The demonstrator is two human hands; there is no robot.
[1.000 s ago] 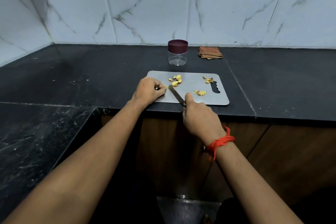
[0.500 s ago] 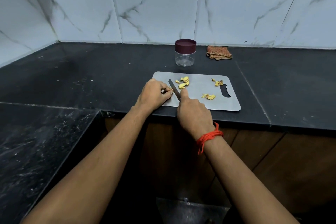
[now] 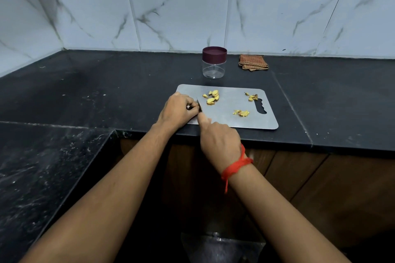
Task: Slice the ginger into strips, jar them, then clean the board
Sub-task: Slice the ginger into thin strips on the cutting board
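Observation:
A grey cutting board lies at the counter's front edge. On it are three small heaps of yellow ginger pieces: one at the far middle, one by the handle slot, one nearer me. My left hand rests on the board's left end with its fingertips pinching a small ginger piece that is mostly hidden. My right hand grips a knife, forefinger along the spine, blade right against my left fingertips. A clear jar with a maroon lid stands behind the board.
A folded brown cloth lies against the tiled wall, right of the jar. The black counter turns a corner on my left. Wooden cabinet fronts sit below the edge.
The knife has shifted left across the board and now meets my left fingertips. My right hand followed it. The ginger heaps have not moved.

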